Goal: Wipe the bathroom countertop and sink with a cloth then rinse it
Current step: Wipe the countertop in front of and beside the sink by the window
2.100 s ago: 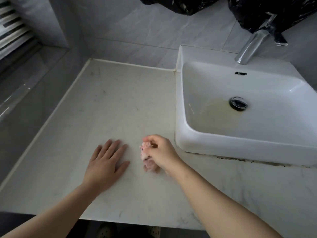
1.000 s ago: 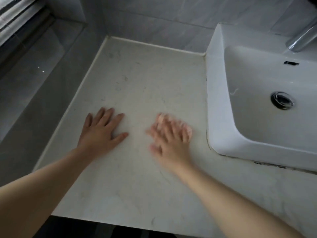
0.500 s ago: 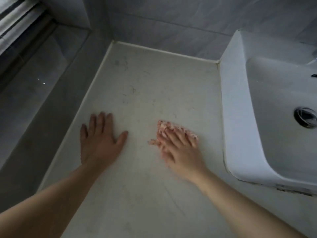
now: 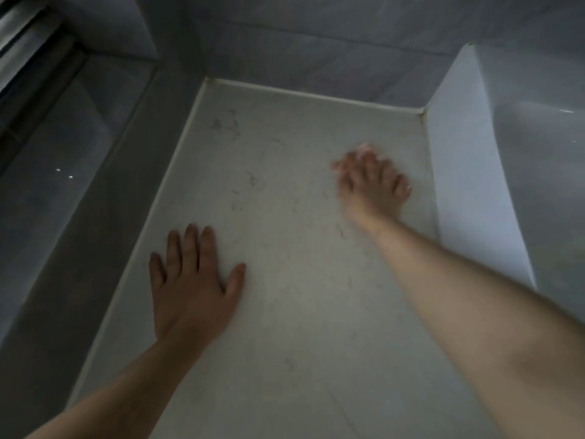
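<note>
Fingers (image 4: 190, 248) of the left hand (image 4: 190, 289) lying spread and flat on the countertop (image 4: 300, 312), holding nothing. Right hand (image 4: 373, 185) blurring, fingers splayed, pressing down a pinkish cloth (image 4: 364, 150) barely peeking past the fingertips. Sink (image 4: 468, 185) wall standing just right of those fingers.

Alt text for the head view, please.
Right hand, motion-blurred, presses flat on the pale countertop beside the white sink's outer wall; any cloth beneath is barely visible. Left hand rests flat, fingers spread, near the counter's left edge.
</note>
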A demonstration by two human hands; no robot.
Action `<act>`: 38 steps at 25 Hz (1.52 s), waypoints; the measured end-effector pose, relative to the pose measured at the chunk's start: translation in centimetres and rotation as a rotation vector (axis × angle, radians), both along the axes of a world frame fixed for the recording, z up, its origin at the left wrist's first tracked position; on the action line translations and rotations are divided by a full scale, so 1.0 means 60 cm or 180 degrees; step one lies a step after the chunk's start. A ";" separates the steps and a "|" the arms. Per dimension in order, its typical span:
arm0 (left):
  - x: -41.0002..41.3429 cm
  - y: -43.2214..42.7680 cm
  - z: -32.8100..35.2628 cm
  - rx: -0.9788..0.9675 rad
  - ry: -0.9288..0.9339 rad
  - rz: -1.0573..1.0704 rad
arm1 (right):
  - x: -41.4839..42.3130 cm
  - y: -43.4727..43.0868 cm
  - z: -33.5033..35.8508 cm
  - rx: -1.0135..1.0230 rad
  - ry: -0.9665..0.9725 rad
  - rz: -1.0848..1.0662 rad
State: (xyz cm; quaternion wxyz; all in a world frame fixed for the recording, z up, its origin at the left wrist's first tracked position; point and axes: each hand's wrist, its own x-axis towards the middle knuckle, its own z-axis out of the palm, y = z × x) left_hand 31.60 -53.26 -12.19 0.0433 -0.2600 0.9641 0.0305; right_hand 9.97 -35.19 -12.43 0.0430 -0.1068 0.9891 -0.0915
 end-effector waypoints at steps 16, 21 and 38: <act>0.003 -0.004 -0.017 -0.0205 0.0182 -0.0153 | -0.053 -0.336 0.003 -0.0127 -0.0031 0.1635; 0.003 -0.005 -0.017 -0.0216 0.0154 -0.0135 | -0.124 -0.032 -0.005 0.0073 -0.0065 -0.0382; 0.040 -0.014 -0.002 0.0168 0.0130 -0.0504 | 0.246 -0.009 -0.004 0.0010 0.0199 0.1129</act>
